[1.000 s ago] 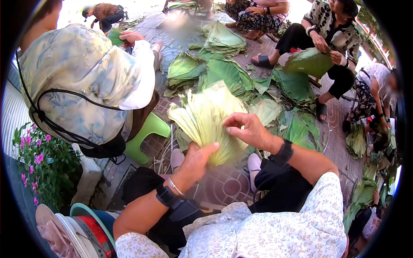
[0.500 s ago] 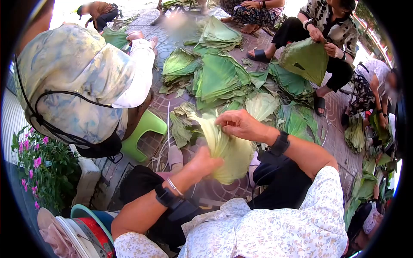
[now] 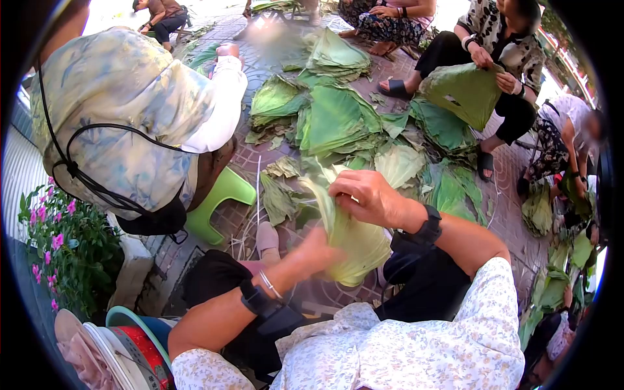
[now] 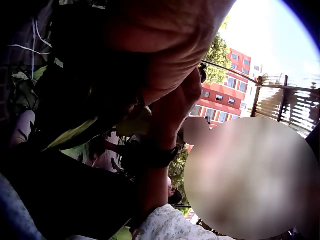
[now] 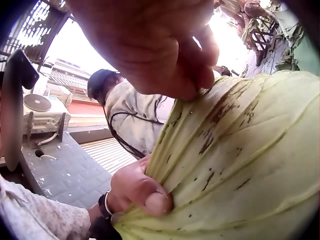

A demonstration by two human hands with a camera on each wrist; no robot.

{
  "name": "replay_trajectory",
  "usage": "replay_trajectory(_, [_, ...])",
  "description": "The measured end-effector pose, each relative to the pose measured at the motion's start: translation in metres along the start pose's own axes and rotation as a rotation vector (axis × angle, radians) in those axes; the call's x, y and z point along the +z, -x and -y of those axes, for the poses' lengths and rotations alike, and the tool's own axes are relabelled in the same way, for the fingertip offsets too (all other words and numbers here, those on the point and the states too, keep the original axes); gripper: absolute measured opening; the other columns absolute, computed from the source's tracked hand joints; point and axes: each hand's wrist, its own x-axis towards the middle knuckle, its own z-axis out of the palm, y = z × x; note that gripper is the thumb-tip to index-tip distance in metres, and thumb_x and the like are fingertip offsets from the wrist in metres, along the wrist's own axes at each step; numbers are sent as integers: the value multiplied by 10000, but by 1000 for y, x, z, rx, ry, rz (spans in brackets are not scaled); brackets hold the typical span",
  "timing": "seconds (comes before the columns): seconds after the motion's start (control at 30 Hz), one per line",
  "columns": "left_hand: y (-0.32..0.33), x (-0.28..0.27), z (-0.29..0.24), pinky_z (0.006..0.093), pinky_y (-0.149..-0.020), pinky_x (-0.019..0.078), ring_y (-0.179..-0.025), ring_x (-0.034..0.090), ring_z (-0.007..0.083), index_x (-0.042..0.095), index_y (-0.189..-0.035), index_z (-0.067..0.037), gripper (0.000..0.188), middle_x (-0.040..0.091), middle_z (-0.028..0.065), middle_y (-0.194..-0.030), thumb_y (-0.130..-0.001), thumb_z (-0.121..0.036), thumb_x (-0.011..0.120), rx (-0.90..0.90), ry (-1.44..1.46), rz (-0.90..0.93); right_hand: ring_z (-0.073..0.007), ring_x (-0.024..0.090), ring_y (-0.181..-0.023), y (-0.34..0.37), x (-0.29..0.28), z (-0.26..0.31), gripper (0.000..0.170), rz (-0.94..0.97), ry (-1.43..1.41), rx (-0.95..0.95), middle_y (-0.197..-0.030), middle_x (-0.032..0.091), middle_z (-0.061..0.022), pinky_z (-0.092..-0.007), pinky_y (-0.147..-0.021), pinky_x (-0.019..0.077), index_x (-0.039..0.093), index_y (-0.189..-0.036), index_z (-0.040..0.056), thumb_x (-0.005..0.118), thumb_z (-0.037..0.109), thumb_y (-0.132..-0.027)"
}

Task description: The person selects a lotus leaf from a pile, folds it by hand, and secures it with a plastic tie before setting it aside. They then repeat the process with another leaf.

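Note:
A large pale yellow-green lotus leaf [image 3: 357, 253] hangs folded between the two hands, in front of the person's knees. My right hand [image 3: 372, 196] pinches its upper edge between thumb and bent fingers. Lower down on the left, my left hand [image 3: 311, 252] is blurred in the head view. The right wrist view shows the left hand [image 5: 137, 187] gripping the gathered edge of the leaf [image 5: 240, 160], thumb on top. Brown streaks mark the leaf's ribbed surface there. In the left wrist view the left hand [image 4: 165, 50] is dark and hides most of the leaf.
Stacks of folded green leaves [image 3: 341, 120] lie on the paving ahead. A person in a patterned top [image 3: 120, 123] sits close on the left by a green stool [image 3: 221, 201]. Pink flowers [image 3: 57, 242] and a basin [image 3: 120, 315] flank the left side. Others sit opposite, one holding a leaf [image 3: 461, 94].
The leaf, spread upright like a fan a second ago, has turned and now hangs lower to the right. My left hand has shifted lower along it; the right hand stays at its upper edge.

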Motion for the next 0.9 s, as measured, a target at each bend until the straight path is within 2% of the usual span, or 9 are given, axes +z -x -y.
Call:
replay_trajectory(0.03, [0,1,0,307,-786,509,-844,623,147,571,-1092,68,348,646,83,-966,-754,4,630,41,33,12,-310,585,-727,-2,3,0,186,4,-13,-1,-793,573,-120,-365,-628,481,571,-921,17,619,7,-741])
replay_trajectory(0.13, [5,1,-8,306,-795,503,-884,619,149,556,-1118,62,375,636,85,-996,-754,10,628,-10,89,14,-245,605,-741,-3,13,-4,268,-34,-93,63,-847,606,-108,-336,-634,497,586,-1026,25,604,-7,-761])
replay_trajectory(0.27, [5,-4,-21,316,-800,513,-901,625,172,540,-1143,52,383,628,101,-1025,-769,20,617,-77,120,-170,-120,584,-743,-5,3,-13,370,-107,-254,241,-938,628,-62,-279,-614,499,564,-1171,50,567,-10,-806])
replay_trajectory(0.33, [5,-2,-26,321,-798,521,-898,631,185,537,-1144,48,373,628,111,-1030,-778,29,606,-82,267,-345,-131,587,-739,-2,1,-21,357,-133,-258,252,-985,618,-72,-272,-636,500,569,-1168,57,577,2,-815])
replay_trajectory(0.47, [3,-20,-21,325,-777,537,-904,639,200,548,-1133,29,340,630,131,-1041,-794,36,584,100,367,-252,-216,585,-931,1,1,-11,366,-19,-252,260,-1112,590,-122,-326,-775,492,549,-1193,42,608,73,-833])
replay_trajectory(0.57, [-2,-25,-12,321,-760,538,-888,640,198,551,-1130,23,342,630,125,-1039,-791,26,594,149,398,-286,-323,528,-1081,1,13,-6,412,16,-66,-24,-1212,538,-192,-407,-923,430,526,-1203,7,603,170,-833])
replay_trajectory(0.63, [-1,-22,-14,317,-733,537,-861,639,190,554,-1119,34,343,631,114,-1029,-781,23,607,120,426,-382,-373,474,-1143,1,16,0,449,84,-123,53,-1256,502,-214,-423,-997,364,507,-1219,-10,608,199,-834])
replay_trajectory(0.73, [-12,-23,3,324,-715,533,-845,633,195,550,-1112,58,356,630,114,-1008,-764,24,615,139,425,-436,-361,470,-1162,1,18,1,435,129,-175,92,-1250,511,-210,-411,-998,365,514,-1210,-6,603,201,-837])
replay_trajectory(0.9, [-15,-28,10,344,-701,534,-832,625,215,552,-1088,86,361,620,136,-992,-739,17,617,96,442,-406,-353,472,-1164,4,20,2,432,160,-225,136,-1229,525,-202,-411,-999,362,519,-1207,-1,603,210,-840])
